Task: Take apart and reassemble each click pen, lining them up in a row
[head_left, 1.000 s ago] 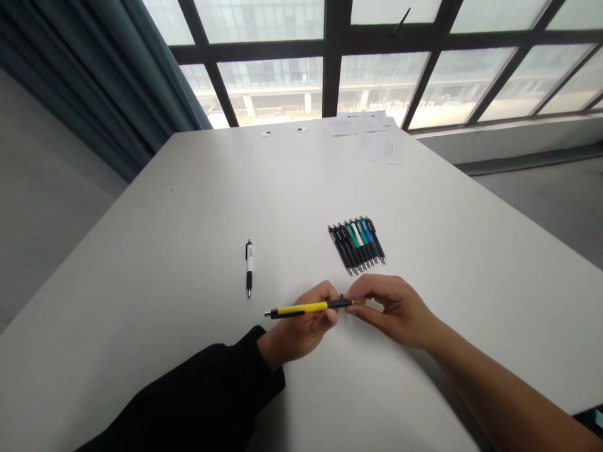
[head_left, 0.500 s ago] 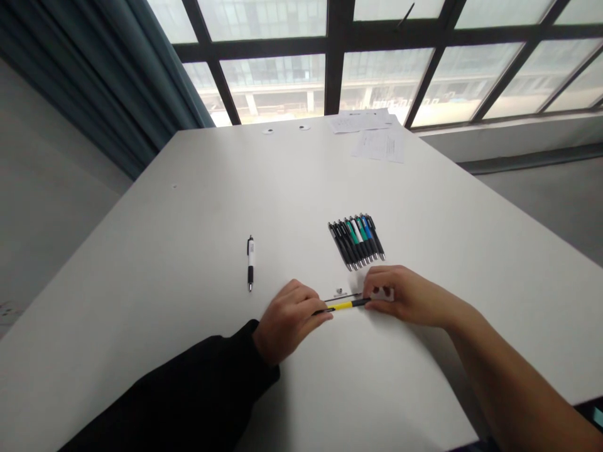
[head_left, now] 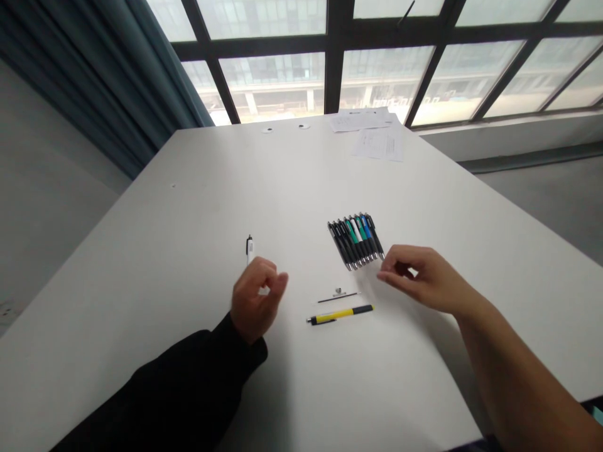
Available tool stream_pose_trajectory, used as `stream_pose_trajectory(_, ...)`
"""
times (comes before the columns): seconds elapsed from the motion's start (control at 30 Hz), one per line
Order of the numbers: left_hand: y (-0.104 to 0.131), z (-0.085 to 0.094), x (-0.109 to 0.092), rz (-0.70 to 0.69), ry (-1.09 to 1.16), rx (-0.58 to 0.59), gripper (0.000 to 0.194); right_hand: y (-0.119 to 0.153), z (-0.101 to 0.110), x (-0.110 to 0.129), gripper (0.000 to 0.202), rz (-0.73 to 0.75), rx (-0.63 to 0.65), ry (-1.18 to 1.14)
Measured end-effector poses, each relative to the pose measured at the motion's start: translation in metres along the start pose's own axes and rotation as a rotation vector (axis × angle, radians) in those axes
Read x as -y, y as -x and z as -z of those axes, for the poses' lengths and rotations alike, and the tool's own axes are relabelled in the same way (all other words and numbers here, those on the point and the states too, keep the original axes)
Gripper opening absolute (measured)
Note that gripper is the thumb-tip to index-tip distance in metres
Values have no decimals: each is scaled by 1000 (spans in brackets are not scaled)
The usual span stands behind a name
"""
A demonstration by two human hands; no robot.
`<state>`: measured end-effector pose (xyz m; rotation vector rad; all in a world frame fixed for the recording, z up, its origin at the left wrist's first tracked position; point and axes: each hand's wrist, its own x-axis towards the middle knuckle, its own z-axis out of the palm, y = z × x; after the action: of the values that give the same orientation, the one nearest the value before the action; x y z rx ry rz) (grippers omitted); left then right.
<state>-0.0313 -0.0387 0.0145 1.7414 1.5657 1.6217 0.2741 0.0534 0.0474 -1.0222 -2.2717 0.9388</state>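
Observation:
Over the lower part of a white pen (head_left: pixel 250 248) with a black clip, my left hand (head_left: pixel 254 301) hovers with loosely bent fingers. A gap shows between its thumb and fingers, and nothing is seen in it. My right hand (head_left: pixel 419 276) is above the table beside the row of pens (head_left: pixel 355 242), thumb and forefinger slightly parted, holding nothing visible. Between the hands lies a yellow pen barrel (head_left: pixel 343 315) with a black grip and clip; its metal tip is off. Just beyond it rest a thin dark refill (head_left: pixel 336 297) and a small metal pen tip (head_left: pixel 338 290).
The white table (head_left: pixel 211 207) stretches to the windows. Paper sheets (head_left: pixel 372 135) lie at its far edge, near two round white pieces (head_left: pixel 304 127). A blue-grey curtain (head_left: pixel 108 69) hangs at the left.
Both hands have let go of the yellow pen barrel, which now lies on the table. My left hand moved left to the white pen; my right hand moved right and slightly away from me.

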Motion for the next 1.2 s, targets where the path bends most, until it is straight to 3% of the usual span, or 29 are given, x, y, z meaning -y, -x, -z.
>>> stream_pose_trajectory(0.07, -4, 6, 6, 72, 11, -90, 38, 1, 2, -3, 24, -16, -168, 0)
stream_pose_trajectory(0.1, -5, 8, 9, 100, 8, -107, 37, 1, 2, -5, 23, -19, -194, 9)
stream_pose_trajectory(0.2, -7, 11, 12, 111, 9, -117, 35, -2, -4, -8, 16, 9, -72, 48)
stream_pose_trajectory(0.3, -4, 4, 2, -48, -41, -63, 31, -5, -12, -10, 13, 37, 97, 85)
stream_pose_trajectory(0.33, 0, 0, -5, -149, -98, -8, 28, -6, -16, -10, 14, 52, 146, 94)
stream_pose_trajectory(0.43, 20, -19, -25, -392, -288, 374, 10, -7, -27, -10, 16, 114, 236, 114)
stream_pose_trajectory(0.5, 35, -32, -34, -404, -444, 575, 13, -8, -34, -9, 12, 149, 240, 114)
stream_pose_trajectory(0.57, 44, -40, -37, -339, -547, 670, 17, -8, -37, -7, 14, 177, 238, 112)
stream_pose_trajectory(0.63, 46, -41, -37, -314, -557, 704, 7, -8, -35, -4, 16, 204, 257, 122)
stream_pose_trajectory(0.73, 38, -35, -38, -223, -305, 698, 13, -9, -28, -2, 10, 153, 232, 54)
stream_pose_trajectory(0.87, 28, -28, -37, 251, 269, 732, 13, -7, -21, -6, 12, -19, -15, -408)
stream_pose_trajectory(0.93, 27, -30, -34, 487, 489, 782, 17, -6, -20, -9, 10, -5, -110, -643)
stream_pose_trajectory(1.0, 26, -33, -29, 621, 625, 830, 23, -6, -20, -10, 8, 54, -138, -818)
stream_pose_trajectory(1.2, 28, -37, -22, 721, 728, 841, 35, -5, -12, -5, 12, 96, -164, -1090)
